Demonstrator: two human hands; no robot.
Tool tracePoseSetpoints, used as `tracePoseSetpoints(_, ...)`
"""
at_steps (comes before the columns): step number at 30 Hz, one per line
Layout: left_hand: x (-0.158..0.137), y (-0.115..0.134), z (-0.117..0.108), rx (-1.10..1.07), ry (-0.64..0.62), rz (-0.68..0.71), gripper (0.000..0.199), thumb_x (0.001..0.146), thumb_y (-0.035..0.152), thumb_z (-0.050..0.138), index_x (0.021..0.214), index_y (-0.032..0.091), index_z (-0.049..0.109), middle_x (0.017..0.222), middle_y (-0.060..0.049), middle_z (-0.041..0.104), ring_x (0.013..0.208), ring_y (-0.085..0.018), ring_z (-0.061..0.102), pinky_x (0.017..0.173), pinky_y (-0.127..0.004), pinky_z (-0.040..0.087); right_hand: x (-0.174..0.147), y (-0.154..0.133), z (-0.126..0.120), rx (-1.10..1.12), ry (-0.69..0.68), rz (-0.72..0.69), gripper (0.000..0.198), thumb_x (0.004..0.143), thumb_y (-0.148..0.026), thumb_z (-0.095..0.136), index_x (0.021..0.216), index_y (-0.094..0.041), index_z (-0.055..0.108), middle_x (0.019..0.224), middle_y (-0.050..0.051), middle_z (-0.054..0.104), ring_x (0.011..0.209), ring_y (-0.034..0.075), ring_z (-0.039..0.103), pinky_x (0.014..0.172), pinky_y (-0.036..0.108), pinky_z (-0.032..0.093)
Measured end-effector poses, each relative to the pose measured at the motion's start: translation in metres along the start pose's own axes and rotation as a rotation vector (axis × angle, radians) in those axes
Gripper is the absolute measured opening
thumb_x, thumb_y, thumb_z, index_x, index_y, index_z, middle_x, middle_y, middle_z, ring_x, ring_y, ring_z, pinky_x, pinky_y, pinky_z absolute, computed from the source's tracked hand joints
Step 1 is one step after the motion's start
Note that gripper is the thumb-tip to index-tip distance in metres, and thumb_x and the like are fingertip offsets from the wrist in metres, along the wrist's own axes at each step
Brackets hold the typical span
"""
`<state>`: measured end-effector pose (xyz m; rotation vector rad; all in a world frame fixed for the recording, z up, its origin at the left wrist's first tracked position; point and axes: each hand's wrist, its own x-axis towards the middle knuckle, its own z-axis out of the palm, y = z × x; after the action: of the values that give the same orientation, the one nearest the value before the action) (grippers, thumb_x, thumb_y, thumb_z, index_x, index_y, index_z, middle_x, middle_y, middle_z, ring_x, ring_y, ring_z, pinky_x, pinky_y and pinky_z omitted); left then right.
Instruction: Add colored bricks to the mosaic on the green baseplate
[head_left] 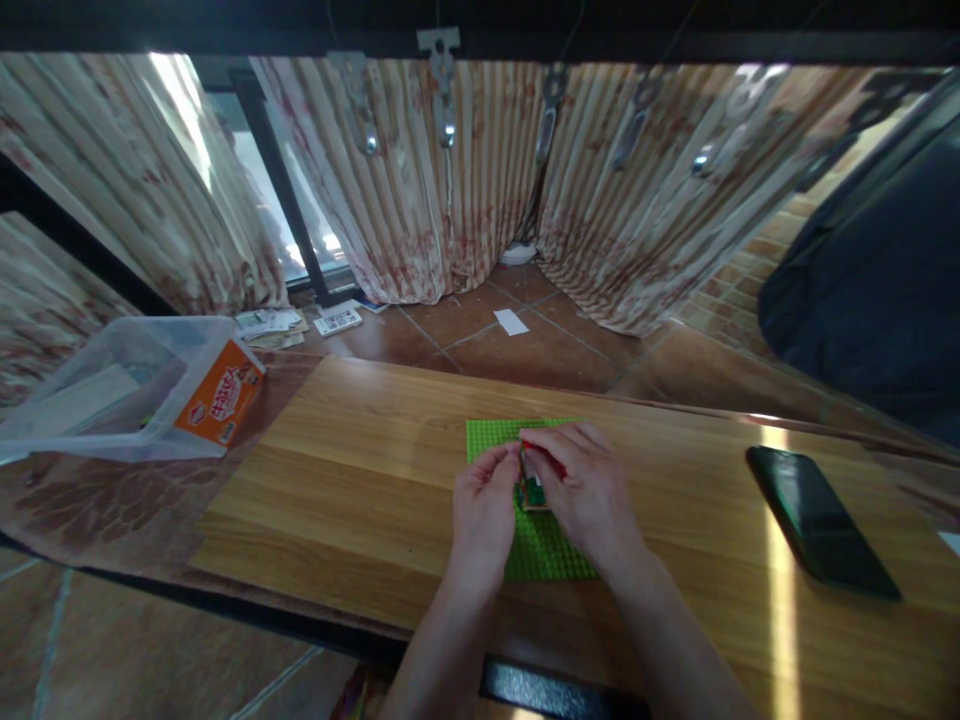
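A green studded building-brick baseplate (551, 555) lies on the wooden board. On it stands a small toy-brick model (535, 496) with dark green, white and tan parts, and red pieces (546, 458) near its top. My left hand (484, 500) is closed at the model's left side, thumb and fingers pinched against its edge. From the right, my right hand (589, 480) curls over the model with its fingers closed around the red part. Both hands cover much of the model, so any loose brick between the fingertips is hidden.
A clear plastic bin (112, 440) with an orange label stands on the left. On the right lies a black phone-like slab (821, 520). The wooden board (337, 480) rests on a patterned cloth. Beyond the table are papers (270, 325) on the floor and curtains (405, 180).
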<state>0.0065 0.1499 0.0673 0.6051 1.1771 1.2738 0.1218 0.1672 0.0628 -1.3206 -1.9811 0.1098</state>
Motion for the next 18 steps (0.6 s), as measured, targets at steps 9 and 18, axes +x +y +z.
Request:
tracePoseSetpoints(9,0.006,-0.011,0.000,0.092,-0.030,0.107,0.019,0.077,0.021,0.059,0.088,0.018,0.074,0.087,-0.005,0.073,0.082,-0.016,0.064,0.079,-0.027,0.046,-0.001,-0.001,0.003,0.031,0.087,0.141,0.016,0.084,-0.024,0.057,0.094,-0.023,0.070,0.091,0.005,0.070,0.089,0.023,0.058,0.080,0.041,0.047)
tracePoseSetpoints(18,0.001,-0.016,-0.001,0.248,-0.024,0.208,0.024,0.082,0.022,0.055,0.098,0.021,0.074,0.100,-0.007,0.071,0.094,-0.019,0.063,0.088,-0.031,0.045,-0.006,0.001,0.003,0.025,0.106,0.077,0.017,0.088,-0.022,0.055,0.093,-0.024,0.071,0.095,0.005,0.068,0.090,0.021,0.057,0.082,0.039,0.048)
